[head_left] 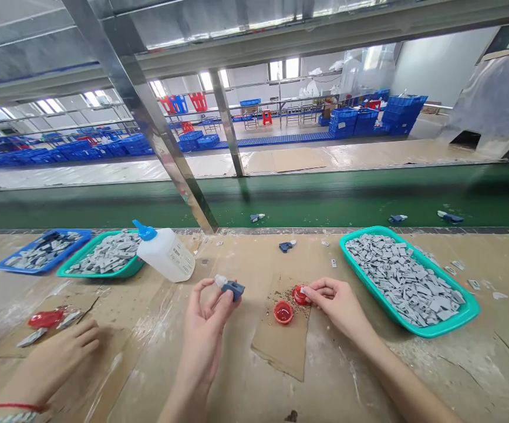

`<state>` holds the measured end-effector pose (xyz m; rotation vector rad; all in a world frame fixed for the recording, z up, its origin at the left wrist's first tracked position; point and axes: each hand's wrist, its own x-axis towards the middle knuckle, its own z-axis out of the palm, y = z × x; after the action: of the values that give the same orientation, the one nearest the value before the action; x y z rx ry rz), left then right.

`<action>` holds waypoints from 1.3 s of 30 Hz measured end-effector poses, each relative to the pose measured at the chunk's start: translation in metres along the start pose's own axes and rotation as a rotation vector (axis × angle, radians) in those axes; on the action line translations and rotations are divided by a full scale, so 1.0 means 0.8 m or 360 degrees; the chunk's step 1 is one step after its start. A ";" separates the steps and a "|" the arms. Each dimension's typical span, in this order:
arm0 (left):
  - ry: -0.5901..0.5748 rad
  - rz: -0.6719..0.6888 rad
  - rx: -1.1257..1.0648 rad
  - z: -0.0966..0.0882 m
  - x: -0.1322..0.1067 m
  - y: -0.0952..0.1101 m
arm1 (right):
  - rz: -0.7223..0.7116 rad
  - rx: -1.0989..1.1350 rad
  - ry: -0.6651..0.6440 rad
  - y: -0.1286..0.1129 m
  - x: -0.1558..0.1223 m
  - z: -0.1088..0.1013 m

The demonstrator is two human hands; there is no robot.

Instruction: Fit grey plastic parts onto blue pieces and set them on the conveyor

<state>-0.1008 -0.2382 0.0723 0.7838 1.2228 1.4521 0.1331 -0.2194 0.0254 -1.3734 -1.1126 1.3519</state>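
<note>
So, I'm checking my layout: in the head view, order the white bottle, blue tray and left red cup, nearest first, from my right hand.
1. Left red cup: left of your right hand, on the cardboard.
2. White bottle: farther left and farther back.
3. Blue tray: farthest left, past the bottle.

Two cups (pixel 283 313) sit on a card (pixel 280 349) between the left hand (pixel 208 320) and right hand (pixel 337 301), with a bottle (pixel 166 255) and two trays (pixel 100 275) of pieces (pixel 104 255) leftward, another tray (pixel 469 311) rightward, a belt (pixel 324 202) behind, and crates (pixel 406 111) beyond.
</note>
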 end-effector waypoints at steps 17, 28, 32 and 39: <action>-0.0286 0.0067 0.0035 0.081 -0.066 -0.052 | 0.0034 0.0326 -0.0380 -0.045 -0.059 -0.008; -0.0340 0.0063 0.0151 0.087 -0.073 -0.048 | 0.0124 0.0123 -0.0442 -0.040 -0.052 -0.006; -0.0342 0.0063 0.0177 0.089 -0.073 -0.054 | 0.0189 0.0089 -0.0520 -0.033 -0.052 -0.006; -0.0339 -0.0037 0.0104 0.100 -0.062 -0.061 | 0.0142 0.0265 -0.0570 -0.024 -0.045 -0.009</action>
<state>-0.0005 -0.2663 0.0534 0.9401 1.1171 1.2794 0.1400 -0.2503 0.0517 -1.0968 -1.1480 1.7629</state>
